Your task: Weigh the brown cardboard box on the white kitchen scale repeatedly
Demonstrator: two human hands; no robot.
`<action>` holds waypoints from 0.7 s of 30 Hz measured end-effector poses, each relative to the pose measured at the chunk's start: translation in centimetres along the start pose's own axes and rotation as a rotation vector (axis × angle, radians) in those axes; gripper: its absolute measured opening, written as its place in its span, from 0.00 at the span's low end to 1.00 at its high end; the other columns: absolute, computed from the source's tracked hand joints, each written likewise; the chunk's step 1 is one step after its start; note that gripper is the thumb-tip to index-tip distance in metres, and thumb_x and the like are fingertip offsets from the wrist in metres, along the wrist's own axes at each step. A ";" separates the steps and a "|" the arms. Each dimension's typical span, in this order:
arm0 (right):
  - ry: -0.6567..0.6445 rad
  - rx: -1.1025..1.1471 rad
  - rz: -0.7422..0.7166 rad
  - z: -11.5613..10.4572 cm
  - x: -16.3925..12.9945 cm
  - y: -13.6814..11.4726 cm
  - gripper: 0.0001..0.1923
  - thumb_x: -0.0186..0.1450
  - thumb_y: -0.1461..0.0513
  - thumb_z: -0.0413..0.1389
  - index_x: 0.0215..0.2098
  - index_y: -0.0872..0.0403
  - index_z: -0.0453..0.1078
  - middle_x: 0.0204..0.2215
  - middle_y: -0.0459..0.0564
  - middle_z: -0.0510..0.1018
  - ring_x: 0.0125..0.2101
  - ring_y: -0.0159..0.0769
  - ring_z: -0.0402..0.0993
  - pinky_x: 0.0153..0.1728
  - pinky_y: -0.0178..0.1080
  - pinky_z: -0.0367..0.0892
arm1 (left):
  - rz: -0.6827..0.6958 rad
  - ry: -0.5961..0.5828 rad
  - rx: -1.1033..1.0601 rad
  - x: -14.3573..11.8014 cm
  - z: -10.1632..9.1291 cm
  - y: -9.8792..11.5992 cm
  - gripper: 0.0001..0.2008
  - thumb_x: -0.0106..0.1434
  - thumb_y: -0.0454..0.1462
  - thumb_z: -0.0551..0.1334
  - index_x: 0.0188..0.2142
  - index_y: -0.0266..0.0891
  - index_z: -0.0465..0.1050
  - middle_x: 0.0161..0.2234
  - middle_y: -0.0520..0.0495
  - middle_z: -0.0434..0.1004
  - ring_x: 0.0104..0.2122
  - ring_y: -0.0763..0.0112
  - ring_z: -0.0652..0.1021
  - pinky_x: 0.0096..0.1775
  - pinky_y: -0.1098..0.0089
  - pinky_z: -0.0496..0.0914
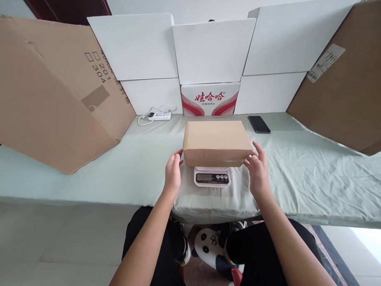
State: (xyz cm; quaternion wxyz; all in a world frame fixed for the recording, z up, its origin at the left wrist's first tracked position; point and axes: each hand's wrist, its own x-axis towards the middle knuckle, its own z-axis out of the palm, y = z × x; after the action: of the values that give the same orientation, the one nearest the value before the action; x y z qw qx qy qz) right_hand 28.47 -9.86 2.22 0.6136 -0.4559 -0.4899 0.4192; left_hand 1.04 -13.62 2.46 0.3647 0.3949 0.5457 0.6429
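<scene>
A closed brown cardboard box (217, 137) sits over a white kitchen scale (212, 179), whose platform it mostly hides. The scale's dark display and several round buttons show in front, and no reading can be made out. My left hand (174, 167) grips the box at its near left corner, fingertips against the side. On the opposite side my right hand (256, 168) holds the near right corner, with the thumb and lower fingers at the edge and one finger pointing upward. Whether the box rests fully on the platform or is slightly lifted, I cannot tell.
The table has a pale green cloth (145, 170). Behind the box stand white cartons (212, 52), one with red print (210, 100). A black phone (259, 124) and a white power strip (160, 115) with cable lie at the back. Large cardboard panels (48, 92) flank both sides.
</scene>
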 end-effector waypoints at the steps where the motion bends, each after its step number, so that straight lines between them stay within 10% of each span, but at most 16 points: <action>1: -0.001 0.000 -0.001 0.0 0.0 0.0 0.34 0.71 0.40 0.58 0.72 0.36 0.65 0.66 0.52 0.77 0.69 0.58 0.73 0.69 0.68 0.66 | -0.001 0.002 0.002 0.0 0.0 0.0 0.24 0.78 0.53 0.55 0.58 0.44 0.81 0.65 0.38 0.83 0.67 0.51 0.79 0.68 0.49 0.72; 21: -0.007 -0.021 -0.003 0.0 0.1 -0.2 0.33 0.72 0.39 0.57 0.71 0.35 0.66 0.65 0.52 0.77 0.69 0.57 0.73 0.68 0.66 0.68 | -0.009 0.023 0.005 0.2 -0.2 -0.4 0.24 0.79 0.52 0.54 0.60 0.42 0.79 0.68 0.35 0.79 0.70 0.50 0.77 0.68 0.49 0.72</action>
State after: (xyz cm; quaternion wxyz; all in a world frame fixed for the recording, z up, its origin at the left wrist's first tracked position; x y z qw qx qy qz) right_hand 28.52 -9.81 2.45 0.6077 -0.4601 -0.4970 0.4147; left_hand 0.75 -13.45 2.03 0.3602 0.3861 0.5531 0.6444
